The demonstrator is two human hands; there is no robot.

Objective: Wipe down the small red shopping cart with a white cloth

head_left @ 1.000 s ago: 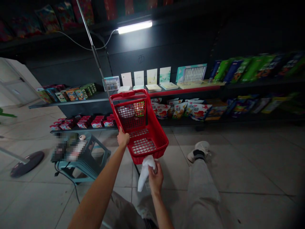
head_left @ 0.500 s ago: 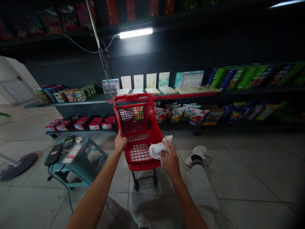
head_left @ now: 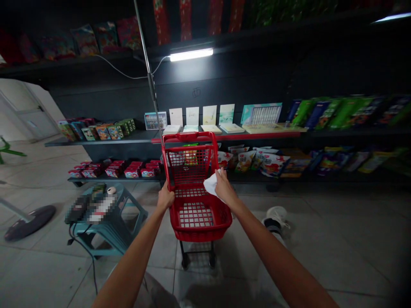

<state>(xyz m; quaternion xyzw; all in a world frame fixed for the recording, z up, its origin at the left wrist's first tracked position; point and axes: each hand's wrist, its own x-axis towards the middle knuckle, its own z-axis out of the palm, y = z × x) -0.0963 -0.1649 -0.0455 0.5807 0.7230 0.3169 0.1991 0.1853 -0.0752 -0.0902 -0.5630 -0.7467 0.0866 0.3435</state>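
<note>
A red plastic shopping cart (head_left: 201, 234) with grid walls stands upright on the floor in front of me, its basket holding nothing that I can see. My left hand (head_left: 166, 197) is closed round the cart's left side edge. At the opposite side, my right hand (head_left: 224, 188) grips a white cloth (head_left: 211, 184) against the upper right side of the cart. Part of the cloth is hidden behind the fingers.
A blue-green plastic stool (head_left: 112, 229) with small items and cables stands at the left. Behind the cart runs a dark shelf (head_left: 141, 136) with books, boxes and snack bags. A metal pole (head_left: 148, 72) rises beside it. My shoe (head_left: 276, 215) is at the right.
My right hand has moved with the white cloth from the cart's lower right front up to its right side edge. My left hand keeps its hold. The view has shifted slightly.
</note>
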